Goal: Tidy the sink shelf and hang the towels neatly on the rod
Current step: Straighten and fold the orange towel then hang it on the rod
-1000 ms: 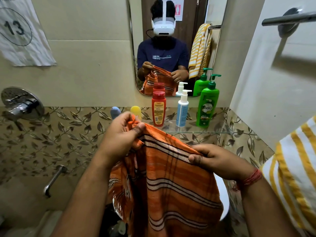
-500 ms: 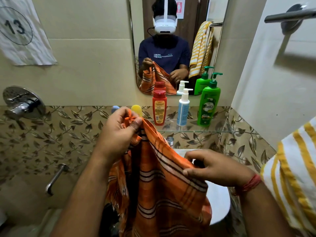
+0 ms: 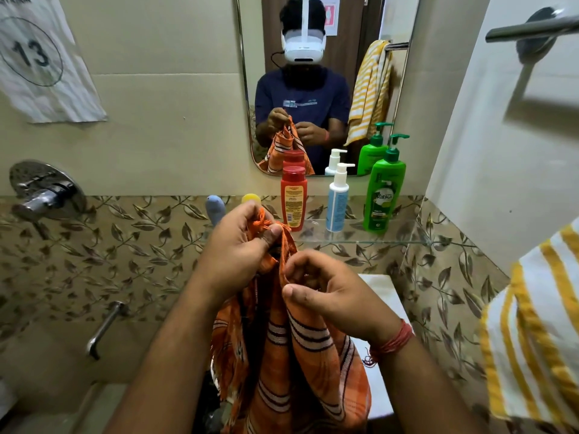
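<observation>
An orange striped towel (image 3: 291,364) hangs bunched in front of me. My left hand (image 3: 238,255) pinches its fringed top corner just below the glass shelf (image 3: 404,238). My right hand (image 3: 329,289) sits close beside it, fingers curled around the towel's edge. A yellow-and-white striped towel (image 3: 539,327) hangs at the right. The metal rod (image 3: 529,26) juts from the right wall at the top. On the shelf stand a red bottle (image 3: 293,195), a white-and-blue pump bottle (image 3: 337,198) and a green pump bottle (image 3: 383,189).
A blue item (image 3: 214,208) and a yellow item (image 3: 250,198) peek out behind my left hand. The mirror (image 3: 313,73) is above the shelf. A tap valve (image 3: 44,192) and spout (image 3: 105,327) are on the left wall. The white basin (image 3: 385,308) lies below.
My right hand has slid left and up along the towel's edge to meet my left hand. The towel, spread wide before, now hangs gathered into a narrow bunch.
</observation>
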The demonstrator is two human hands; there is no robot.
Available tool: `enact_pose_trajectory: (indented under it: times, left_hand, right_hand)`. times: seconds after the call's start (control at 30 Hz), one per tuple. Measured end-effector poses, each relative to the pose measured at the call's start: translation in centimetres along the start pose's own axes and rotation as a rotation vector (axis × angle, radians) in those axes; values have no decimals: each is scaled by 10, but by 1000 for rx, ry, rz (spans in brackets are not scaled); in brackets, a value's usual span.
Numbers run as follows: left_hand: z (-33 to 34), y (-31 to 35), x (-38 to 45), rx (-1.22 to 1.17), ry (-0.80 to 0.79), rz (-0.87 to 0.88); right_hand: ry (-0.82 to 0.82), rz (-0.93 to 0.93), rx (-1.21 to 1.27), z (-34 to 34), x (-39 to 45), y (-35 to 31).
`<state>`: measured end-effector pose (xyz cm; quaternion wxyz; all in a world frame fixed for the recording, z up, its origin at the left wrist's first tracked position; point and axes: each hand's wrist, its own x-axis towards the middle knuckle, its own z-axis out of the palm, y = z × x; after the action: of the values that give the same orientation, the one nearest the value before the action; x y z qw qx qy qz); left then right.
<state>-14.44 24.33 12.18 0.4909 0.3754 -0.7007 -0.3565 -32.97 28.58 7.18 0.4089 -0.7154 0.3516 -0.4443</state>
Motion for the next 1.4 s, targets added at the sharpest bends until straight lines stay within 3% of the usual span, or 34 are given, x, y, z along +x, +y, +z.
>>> enact_pose_trajectory:
  times: [0.1,0.2,0.4,0.57,0.77,0.93,1.07,1.17,1.4]
  left_hand:
    - [-4,-6,2,36,158,2]
    - [-15,-17,7,78,443,-19]
    - [-33,-38,14,109,748,-52]
    - [-39,-57,18,122,829,-121]
    - [-37,-65,16,136,825,-179]
    - [-43,-68,14,120,848,-183]
    - [-47,-70,11,144,843,-187]
    - [-45,-71,10,143,846,-195]
    - [-46,-74,6,128,846,-215]
  right_hand:
    - [-67,52,-126,-1,-5,12]
    - [-150,161,-287,-16,-18,31]
    - [-74,312,-242,-57,-41,56]
    - [12,237,-589,-81,-40,51]
    - [316,87,-934,-92,-34,40]
    - [522,106,-1104,-95,-38,37]
    - [520,133,-1047,-102,-43,30]
    - [521,49,-917,-101,-43,24]
    - [634,-16,-227,-97,-48,29]
